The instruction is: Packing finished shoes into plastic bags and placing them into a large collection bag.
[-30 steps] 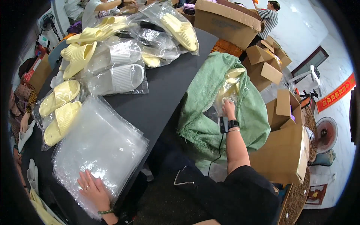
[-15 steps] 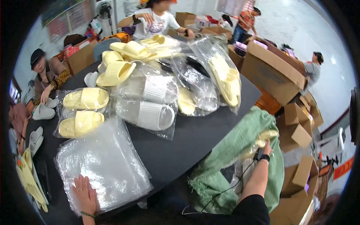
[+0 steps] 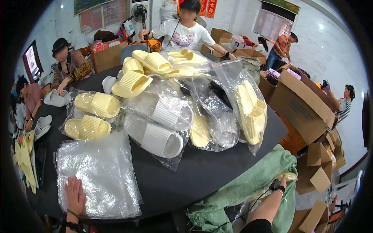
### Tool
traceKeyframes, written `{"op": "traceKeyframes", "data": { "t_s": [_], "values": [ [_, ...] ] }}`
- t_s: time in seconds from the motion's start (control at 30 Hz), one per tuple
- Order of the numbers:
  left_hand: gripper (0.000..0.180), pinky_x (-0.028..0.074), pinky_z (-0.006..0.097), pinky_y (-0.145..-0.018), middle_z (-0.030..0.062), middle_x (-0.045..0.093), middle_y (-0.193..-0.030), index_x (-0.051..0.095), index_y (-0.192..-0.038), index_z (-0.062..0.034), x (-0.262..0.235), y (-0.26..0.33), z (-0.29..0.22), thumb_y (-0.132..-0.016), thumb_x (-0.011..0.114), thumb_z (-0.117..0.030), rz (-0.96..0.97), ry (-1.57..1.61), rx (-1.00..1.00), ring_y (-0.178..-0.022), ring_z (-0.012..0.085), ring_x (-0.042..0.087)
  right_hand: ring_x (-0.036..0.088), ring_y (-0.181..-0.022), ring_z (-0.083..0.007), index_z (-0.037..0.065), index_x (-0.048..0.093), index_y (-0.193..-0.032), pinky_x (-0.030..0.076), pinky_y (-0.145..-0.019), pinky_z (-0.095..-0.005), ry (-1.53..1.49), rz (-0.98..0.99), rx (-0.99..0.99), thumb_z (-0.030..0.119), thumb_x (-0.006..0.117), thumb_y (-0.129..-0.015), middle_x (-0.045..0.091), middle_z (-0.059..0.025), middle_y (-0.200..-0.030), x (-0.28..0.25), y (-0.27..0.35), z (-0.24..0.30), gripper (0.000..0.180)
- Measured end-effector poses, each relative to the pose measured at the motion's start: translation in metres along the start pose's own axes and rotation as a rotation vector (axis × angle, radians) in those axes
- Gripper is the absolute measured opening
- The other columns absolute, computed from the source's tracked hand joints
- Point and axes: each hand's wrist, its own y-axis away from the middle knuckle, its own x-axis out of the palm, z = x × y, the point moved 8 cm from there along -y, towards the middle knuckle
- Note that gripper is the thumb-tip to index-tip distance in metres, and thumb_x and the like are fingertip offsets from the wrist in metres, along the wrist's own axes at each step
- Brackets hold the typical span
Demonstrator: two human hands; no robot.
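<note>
My left hand [image 3: 75, 196] lies flat, fingers stretched out, on a stack of clear plastic bags [image 3: 101, 171] at the near left of the dark table. At the lower right, my right hand [image 3: 284, 181] reaches into a green woven sack [image 3: 243, 186]. It is at a pale yellow slipper [image 3: 290, 176] inside, and its fingertips are mostly hidden. Beyond the bags lies a bagged pair of yellow slippers [image 3: 93, 127]. Bagged white slippers [image 3: 161, 140] rest in the middle, beside a bagged yellow pair [image 3: 250, 112] on the right.
Loose yellow slippers [image 3: 133, 84] are heaped farther back on the table [image 3: 175, 194]. White slippers [image 3: 56, 98] line the left edge near a seated person [image 3: 70, 68]. Another person [image 3: 190, 35] stands across the table. Large cardboard boxes [image 3: 303, 105] stand at the right.
My view has tilted up, showing more of the room. My left hand stays flat on the bags. My right hand remains at the yellow slipper in the sack.
</note>
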Motion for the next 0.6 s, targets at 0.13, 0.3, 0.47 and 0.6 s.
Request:
{"op": "traceKeyframes", "data": {
  "t_s": [0.13, 0.3, 0.47, 0.6],
  "values": [
    [0.056, 0.006, 0.057, -0.12, 0.0152, 0.029, -0.16, 0.044, -0.147, -0.0102, -0.002, 0.003, 0.004, -0.096, 0.043, -0.034, -0.033, -0.015, 0.024, -0.15, 0.0384, 0.019, 0.061, -0.111, -0.0268, -0.011, 0.054, -0.132, 0.048, -0.096, -0.039, 0.224, -0.028, -0.041, 0.058, 0.07, -0.083, 0.061, -0.0174, -0.129, -0.005, 0.017, 0.001, 0.086],
    [0.057, 0.007, 0.057, -0.12, 0.0144, 0.03, -0.16, 0.045, -0.147, -0.011, -0.006, -0.002, -0.004, -0.094, 0.047, -0.034, -0.031, 0.01, 0.022, -0.149, 0.0385, 0.02, 0.061, -0.11, -0.0268, -0.01, 0.057, -0.13, 0.047, -0.095, -0.0396, 0.285, 0.005, -0.075, 0.055, 0.069, -0.084, 0.061, -0.0168, -0.129, -0.012, 0.023, 0.006, 0.08],
    [0.057, 0.008, 0.056, -0.12, 0.0142, 0.031, -0.159, 0.046, -0.146, -0.0113, -0.003, -0.001, 0.004, -0.093, 0.048, -0.034, -0.059, 0.01, 0.03, -0.149, 0.0383, 0.021, 0.062, -0.104, -0.0271, -0.009, 0.061, -0.123, 0.049, -0.088, -0.042, 0.134, 0.047, -0.045, 0.048, 0.065, -0.088, 0.063, -0.0156, -0.122, -0.002, 0.029, 0.002, 0.067],
    [0.058, 0.009, 0.056, -0.12, 0.0142, 0.034, -0.158, 0.048, -0.145, -0.0123, -0.003, -0.008, 0.001, -0.092, 0.051, -0.036, -0.097, 0.022, 0.076, -0.147, 0.0393, 0.024, 0.063, -0.099, -0.0274, -0.009, 0.064, -0.117, 0.051, -0.083, -0.0439, -0.004, 0.096, -0.043, 0.043, 0.062, -0.091, 0.065, -0.0146, -0.117, -0.003, 0.036, 0.001, 0.058]
  ]
}}
